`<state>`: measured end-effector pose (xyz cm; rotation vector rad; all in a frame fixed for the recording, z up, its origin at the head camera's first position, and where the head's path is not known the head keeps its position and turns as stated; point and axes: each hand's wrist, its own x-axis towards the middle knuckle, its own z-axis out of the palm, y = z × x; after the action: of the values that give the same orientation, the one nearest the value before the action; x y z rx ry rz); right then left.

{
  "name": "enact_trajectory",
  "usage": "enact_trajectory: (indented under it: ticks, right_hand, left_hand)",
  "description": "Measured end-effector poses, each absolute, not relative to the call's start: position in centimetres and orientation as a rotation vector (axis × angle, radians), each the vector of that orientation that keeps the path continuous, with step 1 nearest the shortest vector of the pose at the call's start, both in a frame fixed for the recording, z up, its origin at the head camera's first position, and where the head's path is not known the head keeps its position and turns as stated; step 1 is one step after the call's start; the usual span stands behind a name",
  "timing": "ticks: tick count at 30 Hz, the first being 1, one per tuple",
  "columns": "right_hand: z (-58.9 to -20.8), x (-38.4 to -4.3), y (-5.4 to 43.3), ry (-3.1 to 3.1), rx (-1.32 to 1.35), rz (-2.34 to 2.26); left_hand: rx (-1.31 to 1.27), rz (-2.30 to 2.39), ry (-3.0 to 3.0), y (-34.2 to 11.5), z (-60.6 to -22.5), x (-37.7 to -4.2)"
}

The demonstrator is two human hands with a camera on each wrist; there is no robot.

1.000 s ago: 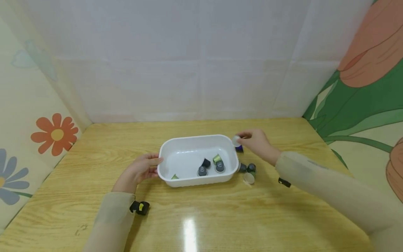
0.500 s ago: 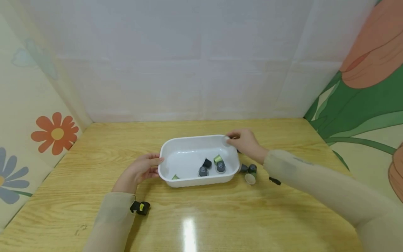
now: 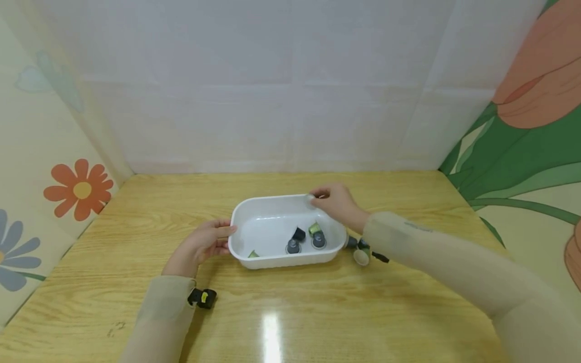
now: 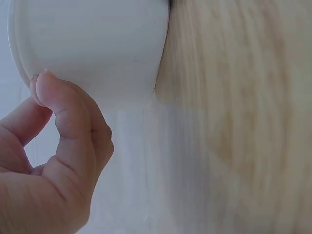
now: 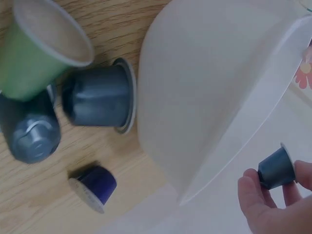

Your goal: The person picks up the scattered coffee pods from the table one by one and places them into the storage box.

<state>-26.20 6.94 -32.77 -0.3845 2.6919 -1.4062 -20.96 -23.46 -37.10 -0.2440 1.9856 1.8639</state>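
A white plastic basin stands on the table, and my left hand pinches its left rim between thumb and fingers. In the left wrist view that hand curls at the basin's edge. My right hand holds a dark blue-grey coffee capsule above the basin's back right part. Thumb and fingertips pinch the capsule; its pale lid faces away from the palm. Inside the basin lie a black capsule, two grey capsules, a green capsule and a small green piece, mostly hidden.
Against the basin's right side several loose capsules lie on the wooden table: a green capsule with a pale lid, dark grey capsules and a purple capsule. A white backdrop rises behind the table.
My right hand has moved left with its capsule, from beside the basin's right end to above its back right part. The left hand has stayed on the rim.
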Motion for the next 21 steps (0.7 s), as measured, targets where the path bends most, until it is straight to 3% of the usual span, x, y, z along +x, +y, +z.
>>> enact_trajectory:
  ticks: [21]
  right_hand:
    - [-33.1, -25.2, 3.0, 2.609, -0.55, -1.41]
  left_hand:
    - [-0.249, 1.875, 1.985, -23.2, -37.1, -20.9]
